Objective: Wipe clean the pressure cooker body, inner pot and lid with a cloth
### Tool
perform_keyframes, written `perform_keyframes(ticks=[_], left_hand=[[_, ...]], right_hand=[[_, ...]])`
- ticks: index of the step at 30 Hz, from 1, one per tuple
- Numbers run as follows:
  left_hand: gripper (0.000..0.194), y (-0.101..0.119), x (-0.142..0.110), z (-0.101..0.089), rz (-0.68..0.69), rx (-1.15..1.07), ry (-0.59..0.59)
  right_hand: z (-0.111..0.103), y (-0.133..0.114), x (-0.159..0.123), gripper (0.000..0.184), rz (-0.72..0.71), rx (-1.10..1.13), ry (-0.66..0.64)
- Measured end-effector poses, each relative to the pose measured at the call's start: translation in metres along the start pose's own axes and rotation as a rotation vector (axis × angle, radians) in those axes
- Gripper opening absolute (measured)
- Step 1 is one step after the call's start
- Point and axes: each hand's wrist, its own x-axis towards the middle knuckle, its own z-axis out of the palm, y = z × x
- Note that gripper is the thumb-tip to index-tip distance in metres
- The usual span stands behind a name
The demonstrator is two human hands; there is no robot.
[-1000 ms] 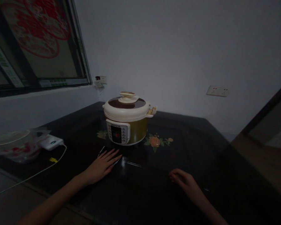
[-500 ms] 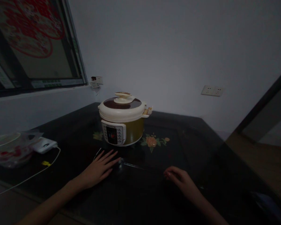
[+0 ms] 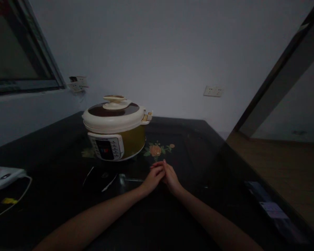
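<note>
Electric pressure cooker (image 3: 115, 127) stands lidded on a black table, just beyond a pair of joined hands

Cream lid on, brown top and knob uppermost, the cooker sits upright left of centre, its olive-gold body turned so that the control panel (image 3: 106, 148) faces the person. Small blue and red-orange marks glow on the panel's dark display.

Nearer the person, the left hand (image 3: 153, 178) and right hand (image 3: 172, 179) meet above the table (image 3: 196, 146), fingers loosely bent and laid against each other, the fingertips pointing away. Their palms are hidden, so how far each is closed, and whether anything lies between them, cannot be told. Just beyond the fingertips is a flower decoration (image 3: 155, 150) on the tabletop, right of the cooker.

A flat black item (image 3: 101, 179) with pale edges lies in front of the cooker, left of the hands, too dark to identify. At far left rests a white device (image 3: 5, 177) with a cable and a yellow tag (image 3: 9, 201). A long, dark packet (image 3: 273, 211) lies near the table's right edge.
</note>
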Motion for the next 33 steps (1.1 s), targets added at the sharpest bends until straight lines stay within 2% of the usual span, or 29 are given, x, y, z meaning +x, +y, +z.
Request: perform_keyframes(ticks=[5,8,13,17,22,33], left_hand=[[0.037,-0.0049,-0.0051,-0.0081,-0.004,-0.017,-0.075],[0.034,-0.0038,-0.0059,-0.0076,-0.028,-0.031,-0.084],[0.027,-0.0023,-0.0053,-0.0042,-0.017,-0.002,-0.073],[0.028,-0.0051,-0.0049,-0.0044,-0.028,-0.017,-0.075],[0.027,-0.0091,-0.0047,-0.0048,0.031,0.015,-0.066],[0.028,-0.0046,-0.0057,-0.0045,0.022,0.077,-0.057]], right_hand=[[-0.0011,0.0045,-0.0067,0.052,-0.089,-0.033,-0.061],[-0.0027,0.0058,-0.0064,0.049,-0.088,-0.053,-0.067],[-0.0043,0.0073,-0.0062,0.044,-0.095,-0.073,-0.075],[-0.0047,0.007,-0.007,0.044,-0.066,-0.081,-0.075],[-0.0052,0.0054,-0.0078,0.043,-0.084,-0.088,-0.071],[-0.0052,0.0054,-0.0069,0.04,-0.108,-0.084,-0.089]])
